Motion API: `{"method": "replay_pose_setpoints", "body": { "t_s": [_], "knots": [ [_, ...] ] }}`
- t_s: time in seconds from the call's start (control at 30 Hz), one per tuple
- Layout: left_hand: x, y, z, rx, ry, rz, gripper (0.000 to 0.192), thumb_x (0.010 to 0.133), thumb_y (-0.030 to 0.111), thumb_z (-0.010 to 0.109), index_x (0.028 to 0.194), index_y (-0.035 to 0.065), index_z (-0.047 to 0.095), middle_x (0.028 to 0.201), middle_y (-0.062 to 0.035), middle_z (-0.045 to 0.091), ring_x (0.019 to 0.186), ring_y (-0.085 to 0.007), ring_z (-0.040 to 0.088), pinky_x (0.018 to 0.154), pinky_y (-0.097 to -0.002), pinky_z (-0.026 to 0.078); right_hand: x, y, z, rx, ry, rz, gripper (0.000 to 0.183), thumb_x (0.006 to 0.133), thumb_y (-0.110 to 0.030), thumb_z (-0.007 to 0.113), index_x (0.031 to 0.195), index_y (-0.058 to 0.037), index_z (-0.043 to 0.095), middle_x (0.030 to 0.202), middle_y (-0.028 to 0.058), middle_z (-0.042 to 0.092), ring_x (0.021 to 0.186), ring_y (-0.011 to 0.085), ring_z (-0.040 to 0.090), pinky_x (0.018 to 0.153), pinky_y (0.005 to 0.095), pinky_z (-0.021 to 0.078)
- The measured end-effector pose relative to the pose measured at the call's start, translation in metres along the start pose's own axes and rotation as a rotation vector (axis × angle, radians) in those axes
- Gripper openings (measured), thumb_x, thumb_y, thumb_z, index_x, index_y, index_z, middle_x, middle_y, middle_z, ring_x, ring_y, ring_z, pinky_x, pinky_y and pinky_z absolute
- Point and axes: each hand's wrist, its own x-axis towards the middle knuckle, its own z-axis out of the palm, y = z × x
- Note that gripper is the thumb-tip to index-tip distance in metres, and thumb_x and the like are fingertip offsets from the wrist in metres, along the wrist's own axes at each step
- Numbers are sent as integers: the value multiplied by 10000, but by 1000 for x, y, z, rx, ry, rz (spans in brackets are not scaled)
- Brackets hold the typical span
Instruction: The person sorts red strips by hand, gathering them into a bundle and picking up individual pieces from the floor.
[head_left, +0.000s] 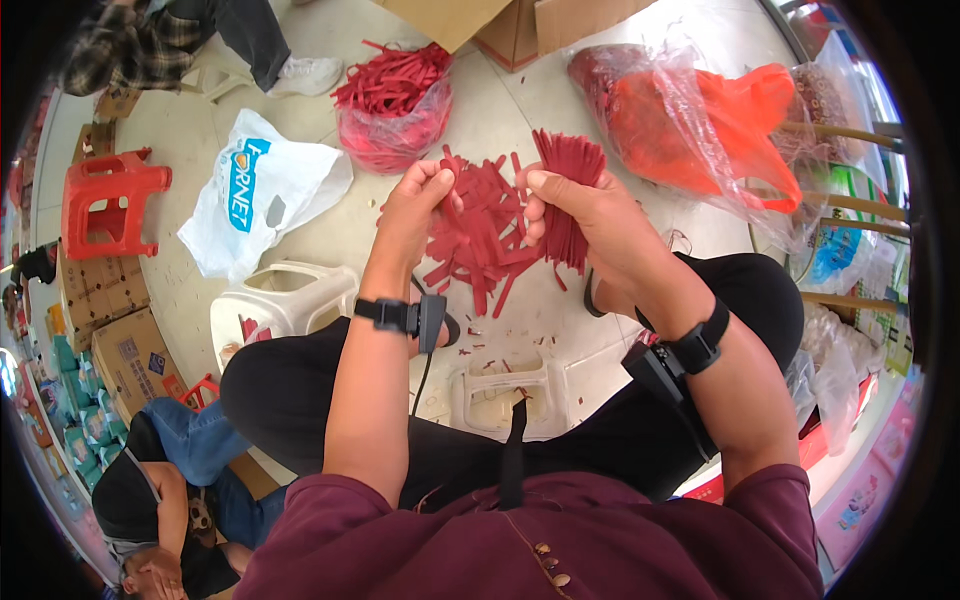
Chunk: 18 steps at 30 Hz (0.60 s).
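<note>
My right hand (600, 214) grips a thick bundle of dark red strips (571, 161), stacked side by side and fanned at the top. The strips look like fabric or ribbon, though the material is hard to tell. To its left, my left hand (420, 202) pinches a single red strip (451, 176) between thumb and fingers. Below and between both hands, a loose pile of red strips (480, 232) lies scattered on the tiled floor. Each wrist wears a black strap with a small device.
Beyond the pile sits a clear plastic bag of red strips (394, 112). A white plastic bag (259, 199) lies left; an orange-red bag (697, 127) is at right. White stools (300, 289) and a red stool (112, 202) stand around. Two other people sit at the left, near cardboard boxes (135, 360).
</note>
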Motion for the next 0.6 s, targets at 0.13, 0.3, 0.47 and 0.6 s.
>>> {"method": "replay_pose_setpoints", "body": {
  "t_s": [0.13,0.3,0.47,0.6],
  "knots": [
    [-52,47,39,-163,-167,51,127,988,189,628,1024,87,562,784,-15,592,692,-133,586,677,-269,511,4,5,-1,32,-50,-29,232,956,-203,661,1078,-6,664,798,42,663,694,134,657,644,296,562],
    [-80,65,57,7,-237,8,139,982,182,636,1027,73,562,891,-44,645,767,-139,633,697,-261,517,-4,1,11,71,-149,-38,195,952,-208,667,975,-15,662,777,46,665,657,146,656,631,312,567],
    [-87,66,69,30,-264,67,126,991,152,617,1032,50,554,998,-80,689,829,-151,657,734,-276,528,-4,6,10,31,-197,-77,179,941,-201,674,875,-36,648,741,55,667,620,141,648,606,307,561],
    [-87,56,71,229,-132,226,138,990,186,634,1034,62,594,914,11,644,838,-67,596,732,-233,485,-5,7,11,-85,-98,-121,179,938,-202,672,871,-37,653,736,54,672,610,117,636,582,273,538]
  ]
}}
